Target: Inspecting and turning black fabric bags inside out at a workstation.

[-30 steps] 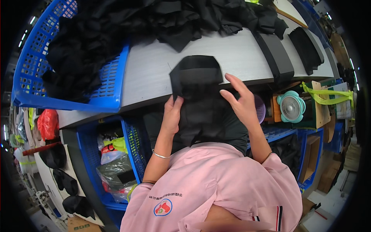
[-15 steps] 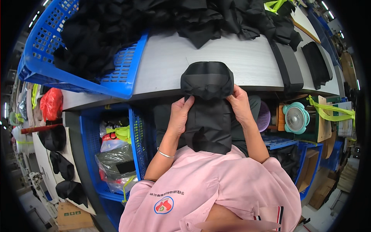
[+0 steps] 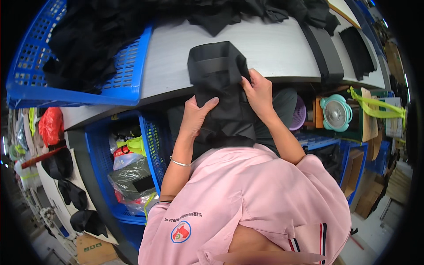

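Observation:
A black fabric piece [image 3: 227,104], sewn like a tube with an open, stiff-looking far end, stretches from my lap to just over the table's front edge. My left hand [image 3: 198,115] grips its left side, thumb on top and the other fingers hidden beneath. On the right side, my right hand [image 3: 258,93] pinches the edge near the opening between thumb and fingers. The fabric's near end lies folded against my pink shirt [image 3: 265,190].
A pale table [image 3: 172,57] spans the front, with a heap of black fabric [image 3: 154,11] at its back. A blue basket [image 3: 73,97] stands at its left. Below are another blue basket [image 3: 99,163] with bagged things, a small teal fan [image 3: 336,113] and a purple basket [image 3: 298,114].
The fabric's open end has moved forward and left, and now opens wider. My right hand has risen and shifted left; my left hand has moved slightly left. The whole view has shifted a little.

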`<state>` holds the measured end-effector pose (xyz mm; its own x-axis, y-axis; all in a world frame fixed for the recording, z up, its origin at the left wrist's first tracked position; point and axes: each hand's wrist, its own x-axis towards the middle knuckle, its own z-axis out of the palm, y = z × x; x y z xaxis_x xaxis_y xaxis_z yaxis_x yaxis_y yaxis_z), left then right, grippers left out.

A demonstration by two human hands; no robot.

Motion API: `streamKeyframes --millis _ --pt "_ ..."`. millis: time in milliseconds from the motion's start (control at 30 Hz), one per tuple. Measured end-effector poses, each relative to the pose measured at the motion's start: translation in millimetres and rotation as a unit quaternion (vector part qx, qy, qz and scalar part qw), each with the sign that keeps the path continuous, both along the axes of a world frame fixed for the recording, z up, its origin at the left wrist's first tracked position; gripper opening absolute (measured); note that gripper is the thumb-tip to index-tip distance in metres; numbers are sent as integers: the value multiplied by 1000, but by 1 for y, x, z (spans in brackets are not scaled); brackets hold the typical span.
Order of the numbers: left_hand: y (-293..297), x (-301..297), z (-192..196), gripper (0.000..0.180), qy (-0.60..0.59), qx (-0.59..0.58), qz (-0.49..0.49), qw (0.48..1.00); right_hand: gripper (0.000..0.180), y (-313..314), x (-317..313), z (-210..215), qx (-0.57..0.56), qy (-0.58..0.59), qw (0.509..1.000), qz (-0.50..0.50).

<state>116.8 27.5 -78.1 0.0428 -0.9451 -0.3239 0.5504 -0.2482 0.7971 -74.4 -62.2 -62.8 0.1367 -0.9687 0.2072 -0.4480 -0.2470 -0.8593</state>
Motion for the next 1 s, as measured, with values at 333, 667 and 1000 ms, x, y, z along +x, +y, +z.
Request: streamKeyframes --millis 333,667,1000 --pt "2 -19 -6 51 -64 36 75 995 31 23 -83 16 205 -140 967 -57" --pt "21 -109 10 41 -66 -29 -162 984 24 116 -136 -26 120 -150 979 -69" --pt "45 -126 -6 49 -119 -17 -290 949 10 201 -278 -76 -15 -116 879 -463"
